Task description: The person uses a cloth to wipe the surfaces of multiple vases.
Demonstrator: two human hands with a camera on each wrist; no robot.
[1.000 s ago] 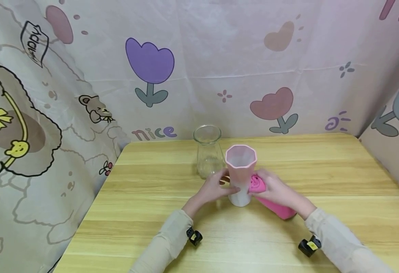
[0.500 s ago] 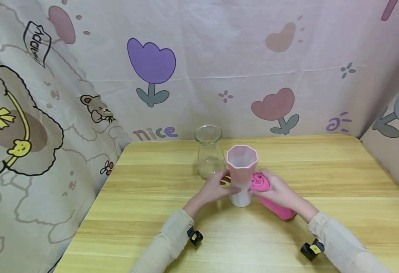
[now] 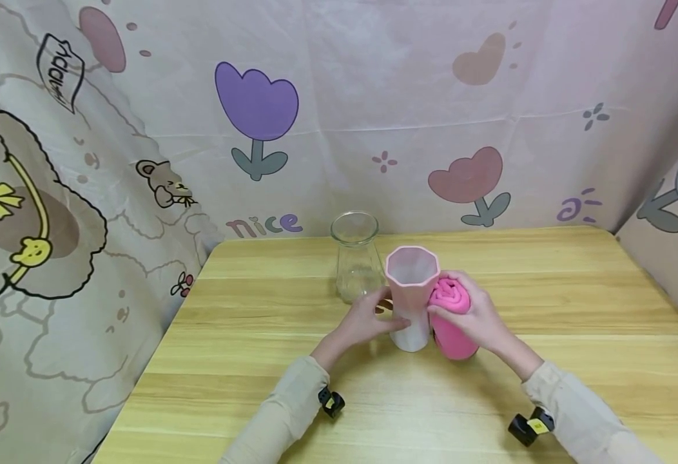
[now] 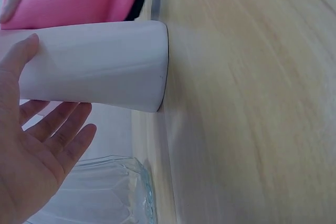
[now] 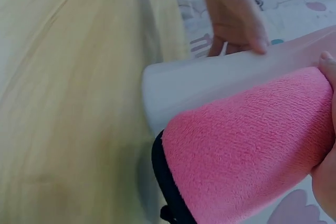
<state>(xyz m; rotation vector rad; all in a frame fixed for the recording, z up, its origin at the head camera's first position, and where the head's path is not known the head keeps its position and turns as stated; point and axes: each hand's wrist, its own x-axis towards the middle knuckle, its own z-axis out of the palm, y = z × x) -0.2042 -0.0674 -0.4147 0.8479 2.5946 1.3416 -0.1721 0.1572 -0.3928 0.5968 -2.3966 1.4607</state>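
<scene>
A tall octagonal vase (image 3: 412,303), pink above and white below, stands upright on the wooden table. My left hand (image 3: 367,318) holds it from the left, thumb on the near side and fingers around the far side; in the left wrist view the white base (image 4: 121,64) meets the table top. Close against the vase's right side, my right hand (image 3: 483,317) grips a rolled pink towel (image 3: 455,338) near its upper end. The towel is nearly upright, its coiled end facing up. Dark edging (image 5: 170,182) shows along its lower end in the right wrist view.
A clear glass vase (image 3: 355,258) with a wide rim stands behind and left of the pink vase, close to my left fingers. The wooden table (image 3: 246,335) ends at a patterned cloth backdrop (image 3: 339,129), which also hangs at both sides.
My right hand has turned the rolled towel from slanting down to the right to nearly upright, its lower end swinging left toward the vase. My left hand stays on the vase.
</scene>
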